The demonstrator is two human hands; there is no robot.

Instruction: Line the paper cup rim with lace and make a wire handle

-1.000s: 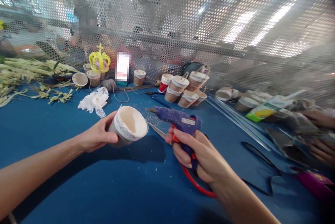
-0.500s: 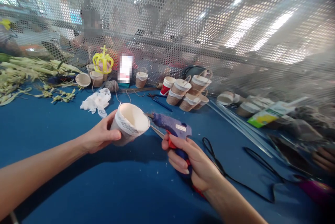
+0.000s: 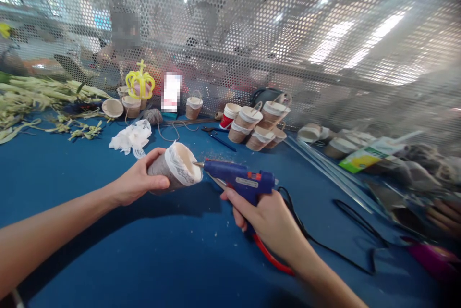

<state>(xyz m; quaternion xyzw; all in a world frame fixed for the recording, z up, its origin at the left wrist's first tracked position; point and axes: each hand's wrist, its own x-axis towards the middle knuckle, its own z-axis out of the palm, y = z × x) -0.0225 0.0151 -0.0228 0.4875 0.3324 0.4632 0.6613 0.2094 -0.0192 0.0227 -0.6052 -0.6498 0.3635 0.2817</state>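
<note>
Lace (image 3: 175, 163) already rims the apparently handleless cup (image 3: 162, 172) clasped in the left grip (image 3: 135, 178), right grip (image 3: 264, 214) closed around a glue gun (image 3: 226, 172), handled cups (image 3: 275, 115) near the desk's (image 3: 144, 260) far edge.

A wrapped cup (image 3: 158, 167) was gripped in the left hand (image 3: 142, 177), its mouth tilted rightward. A blue glue gun (image 3: 230, 177) was held in the right hand (image 3: 264, 214), with the nozzle (image 3: 198, 164) directed at the cup's mouth; contact could not be confirmed. Red-handled scissors (image 3: 268, 256) were noted beneath the right hand on the blue tabletop (image 3: 144, 260). White lace (image 3: 131, 137) was found beyond the left hand. Stacked cups (image 3: 248, 118) were observed before a perforated screen (image 3: 230, 24). Clear rods (image 3: 331, 176) were laid to their right, and another person's hand (image 3: 444, 214) was recorded at the right edge.
</note>
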